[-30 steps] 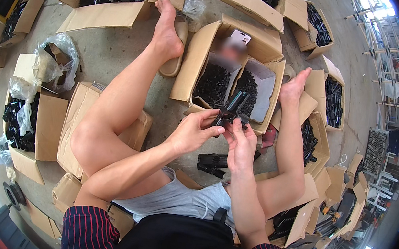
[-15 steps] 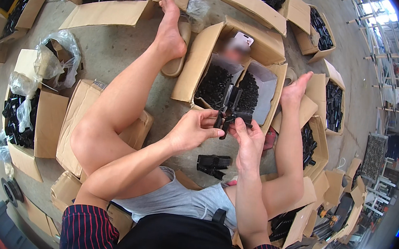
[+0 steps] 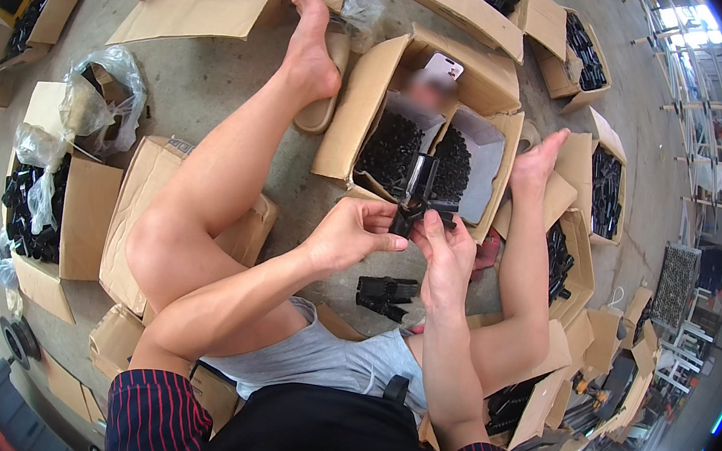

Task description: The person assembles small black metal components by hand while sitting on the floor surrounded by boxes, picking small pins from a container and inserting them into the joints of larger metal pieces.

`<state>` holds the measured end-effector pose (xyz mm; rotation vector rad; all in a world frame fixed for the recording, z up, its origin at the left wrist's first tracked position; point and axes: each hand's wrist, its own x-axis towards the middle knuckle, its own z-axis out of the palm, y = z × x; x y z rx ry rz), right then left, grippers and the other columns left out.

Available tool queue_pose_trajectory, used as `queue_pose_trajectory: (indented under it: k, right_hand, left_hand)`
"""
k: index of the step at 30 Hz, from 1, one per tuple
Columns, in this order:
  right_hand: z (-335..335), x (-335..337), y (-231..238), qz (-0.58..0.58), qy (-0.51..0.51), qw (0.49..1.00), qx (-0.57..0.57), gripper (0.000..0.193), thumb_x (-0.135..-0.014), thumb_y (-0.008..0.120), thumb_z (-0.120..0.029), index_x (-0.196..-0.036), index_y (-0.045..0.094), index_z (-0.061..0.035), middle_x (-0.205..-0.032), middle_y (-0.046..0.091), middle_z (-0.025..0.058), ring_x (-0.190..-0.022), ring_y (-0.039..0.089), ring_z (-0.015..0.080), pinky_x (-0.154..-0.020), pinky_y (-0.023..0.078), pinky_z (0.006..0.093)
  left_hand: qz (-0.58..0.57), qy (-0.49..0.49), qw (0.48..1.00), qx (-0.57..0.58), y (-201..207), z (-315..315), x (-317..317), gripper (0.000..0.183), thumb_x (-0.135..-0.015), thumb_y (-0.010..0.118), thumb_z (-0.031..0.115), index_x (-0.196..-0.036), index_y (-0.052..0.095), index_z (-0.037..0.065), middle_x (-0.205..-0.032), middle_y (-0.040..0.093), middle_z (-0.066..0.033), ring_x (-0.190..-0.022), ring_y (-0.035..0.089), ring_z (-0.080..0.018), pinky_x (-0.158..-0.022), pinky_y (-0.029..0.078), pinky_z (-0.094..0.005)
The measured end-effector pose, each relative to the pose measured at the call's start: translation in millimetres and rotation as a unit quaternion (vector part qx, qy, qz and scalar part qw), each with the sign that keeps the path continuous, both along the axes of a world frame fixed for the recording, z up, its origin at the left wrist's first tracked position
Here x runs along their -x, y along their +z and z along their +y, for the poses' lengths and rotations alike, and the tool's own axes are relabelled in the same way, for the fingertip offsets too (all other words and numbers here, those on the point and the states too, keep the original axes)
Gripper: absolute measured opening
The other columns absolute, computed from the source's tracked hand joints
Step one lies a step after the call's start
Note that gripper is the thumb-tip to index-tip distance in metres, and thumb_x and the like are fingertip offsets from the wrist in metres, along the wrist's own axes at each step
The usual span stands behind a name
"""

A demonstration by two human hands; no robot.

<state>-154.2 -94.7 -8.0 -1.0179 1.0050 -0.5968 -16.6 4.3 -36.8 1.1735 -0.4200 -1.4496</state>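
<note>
Both my hands hold a black plastic part [image 3: 421, 179] with several arms, just over the near edge of an open cardboard box [image 3: 357, 118]. My left hand [image 3: 351, 235] pinches its lower left end between thumb and fingers. On the part's right side, my right hand [image 3: 447, 255] grips it, the thumb pressed on top. Inside the box, small black pieces [image 3: 387, 148] fill the left compartment, and more small black pieces [image 3: 451, 169] lie in the right one. A few black plastic parts [image 3: 386, 296] rest on the floor below my hands.
A phone [image 3: 444, 67] leans inside the box's far end. Cardboard boxes of black parts stand around me, including one at the far left [image 3: 189, 14], one at the left [image 3: 88, 217] and one at the right [image 3: 597, 221]. My legs flank the middle box; clear plastic bags [image 3: 117, 100] lie left.
The black part has turned slightly between my hands, its upper arm now more upright. Both hands keep hold of it and have barely shifted.
</note>
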Motion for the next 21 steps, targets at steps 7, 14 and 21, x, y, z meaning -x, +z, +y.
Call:
queue_pose_trajectory:
  k: [7, 14, 21]
  right_hand:
    - [-19.0, -7.4, 4.4, 0.003, 0.076, 0.997, -0.012, 0.033, -0.094, 0.075, -0.021, -0.118, 0.064, 0.0, -0.109, 0.072, 0.0093, -0.099, 0.068, 0.0154, -0.089, 0.054, 0.0315]
    - [-86.8, -58.3, -25.0, 0.039, 0.164, 0.983, 0.077, 0.038, -0.097, 0.068, -0.03, -0.122, 0.065, -0.0011, -0.108, 0.073, 0.0091, -0.091, 0.067, 0.0142, -0.076, 0.053, 0.0308]
    - [-86.3, -120.2, -127.3, 0.326, 0.336, 0.813, 0.347, 0.028, -0.08, 0.068, -0.011, -0.107, 0.072, -0.0036, -0.105, 0.07, 0.0254, -0.105, 0.066, 0.0422, -0.092, 0.053, 0.0483]
  left_hand:
    - [-0.029, 0.018, 0.999, 0.021, 6.7, -5.8, -14.1, 0.037, -0.086, 0.078, 0.003, -0.121, 0.067, -0.004, -0.103, 0.073, -0.0034, -0.092, 0.065, -0.0074, -0.084, 0.053, -0.0245]
    - [-0.302, 0.176, 0.937, -0.006, 78.9, 13.9, -91.9, 0.047, -0.084, 0.077, 0.003, -0.127, 0.062, -0.009, -0.104, 0.074, -0.014, -0.092, 0.071, -0.0172, -0.082, 0.055, -0.0299]
    - [-0.597, 0.151, 0.773, -0.156, 103.8, 33.1, -111.6, 0.044, -0.08, 0.075, 0.006, -0.123, 0.068, 0.0, -0.103, 0.075, -0.0188, -0.097, 0.074, -0.0279, -0.088, 0.055, -0.0357]
